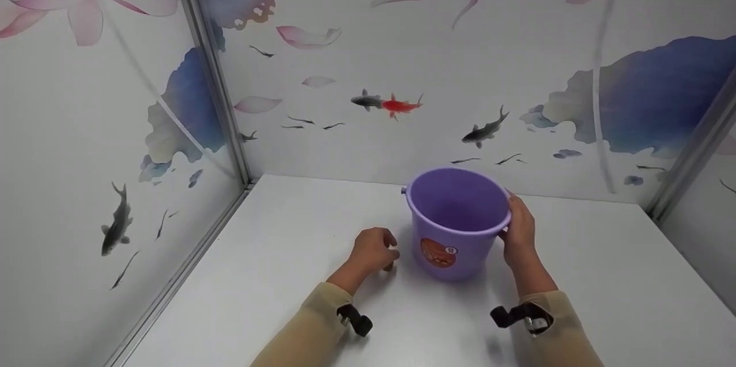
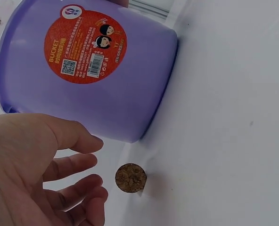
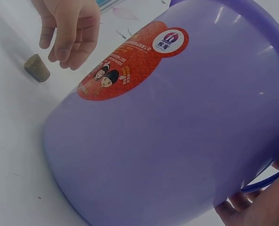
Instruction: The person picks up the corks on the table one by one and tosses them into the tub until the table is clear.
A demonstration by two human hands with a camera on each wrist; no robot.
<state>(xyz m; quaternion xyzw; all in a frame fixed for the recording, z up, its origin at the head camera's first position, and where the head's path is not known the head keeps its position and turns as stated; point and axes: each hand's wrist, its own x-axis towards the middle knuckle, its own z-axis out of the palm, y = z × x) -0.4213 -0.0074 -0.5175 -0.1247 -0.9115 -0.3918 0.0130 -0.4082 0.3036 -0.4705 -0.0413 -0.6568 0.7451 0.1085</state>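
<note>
A purple plastic bucket with a red label stands upright on the white table. My right hand holds its right side at the rim, and in the right wrist view the fingers lie by the handle. To the left of the bucket, my left hand hovers low with loosely bent fingers and nothing in its grasp. A small tapered cork stopper stands on the table just beyond those fingertips, apart from them; it also shows in the right wrist view.
White panels printed with lotus flowers and fish rise at the back and left of the table. Metal frame strips run along their corners. Each sleeve carries a black wrist mount.
</note>
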